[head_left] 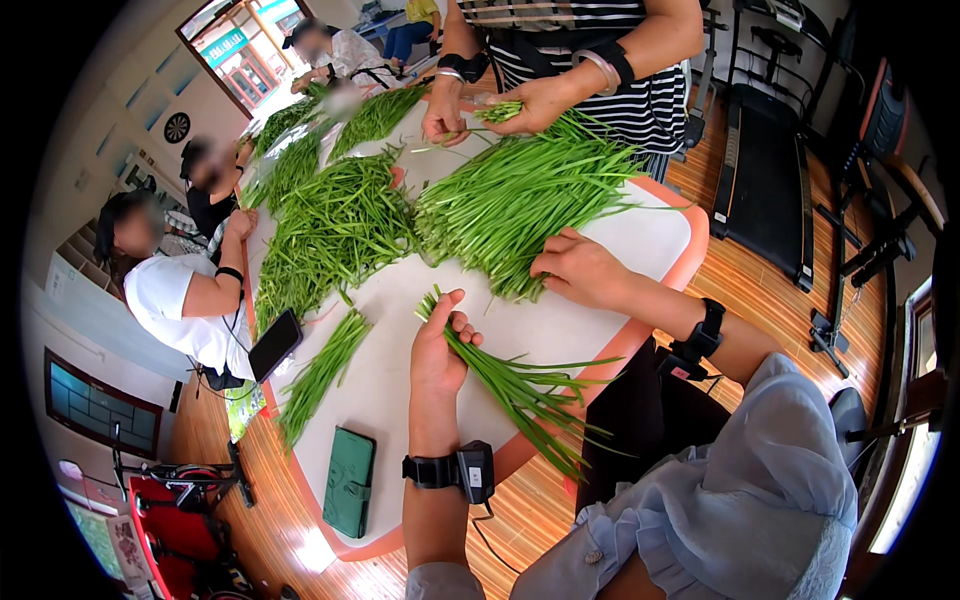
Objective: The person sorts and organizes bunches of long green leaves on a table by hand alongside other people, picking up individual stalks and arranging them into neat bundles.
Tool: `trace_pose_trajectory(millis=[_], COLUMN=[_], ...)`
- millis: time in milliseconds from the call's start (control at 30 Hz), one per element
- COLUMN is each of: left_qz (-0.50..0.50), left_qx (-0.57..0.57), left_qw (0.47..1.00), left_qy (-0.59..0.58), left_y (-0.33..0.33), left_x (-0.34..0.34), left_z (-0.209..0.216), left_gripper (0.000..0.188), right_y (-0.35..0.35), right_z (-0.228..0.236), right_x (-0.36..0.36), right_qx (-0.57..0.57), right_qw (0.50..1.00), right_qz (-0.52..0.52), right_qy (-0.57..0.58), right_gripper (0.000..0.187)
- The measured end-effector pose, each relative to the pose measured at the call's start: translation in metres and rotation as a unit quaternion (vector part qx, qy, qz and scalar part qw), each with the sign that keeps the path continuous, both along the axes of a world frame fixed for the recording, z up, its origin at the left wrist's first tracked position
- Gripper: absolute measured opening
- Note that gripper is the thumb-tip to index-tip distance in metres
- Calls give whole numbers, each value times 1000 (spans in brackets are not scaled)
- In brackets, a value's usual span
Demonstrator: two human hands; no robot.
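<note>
My left hand (pixel 440 345) is closed round a small bunch of long green garlic chives (pixel 525 390), whose pale cut ends poke out above the thumb while the leaf tips trail to the lower right past the table edge. With fingers bent, my right hand (pixel 580 268) touches the near edge of a big pile of chives (pixel 530 200); its fingertips are partly lost among the stalks, so whether they pinch any is hidden. Left of that pile lies a looser, tangled heap of chives (pixel 335 225). A small separate bundle (pixel 325 375) rests on the table at the left.
The white table (pixel 385 300) has an orange rim. On it lie a green phone case (pixel 349 480) and, near the left edge, a dark phone (pixel 275 345). Across from me, a co-worker's hands (pixel 520 105) hold chives; other people sit along the left side. A treadmill (pixel 765 180) stands at right.
</note>
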State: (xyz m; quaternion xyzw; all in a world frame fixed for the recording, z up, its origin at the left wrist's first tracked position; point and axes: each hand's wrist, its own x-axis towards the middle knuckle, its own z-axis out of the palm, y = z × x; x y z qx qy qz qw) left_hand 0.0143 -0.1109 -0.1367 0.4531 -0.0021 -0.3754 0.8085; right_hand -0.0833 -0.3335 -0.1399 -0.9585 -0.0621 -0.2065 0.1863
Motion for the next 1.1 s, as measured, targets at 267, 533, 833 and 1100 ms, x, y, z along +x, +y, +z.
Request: trace_pose_trajectory(millis=[267, 533, 833, 1100], left_qz=[-23, -65, -2, 14], left_qx=[-9, -68, -86, -111], left_qw=[1000, 995, 996, 993], left_qy=[-14, -20, -39, -43], left_y=[3, 1, 3, 5], left_x=[0, -1, 2, 11], left_z=[-1, 0, -3, -4], left_gripper=[26, 38, 34, 25], right_y=[8, 55, 73, 38], right_z=[3, 30, 23, 27], right_x=[15, 25, 30, 3], right_qx=[54, 243, 215, 219], right_qw=[994, 966, 975, 972], right_qz=[27, 70, 56, 41], right_qy=[-95, -57, -6, 73], right_gripper=[9, 10, 15, 21])
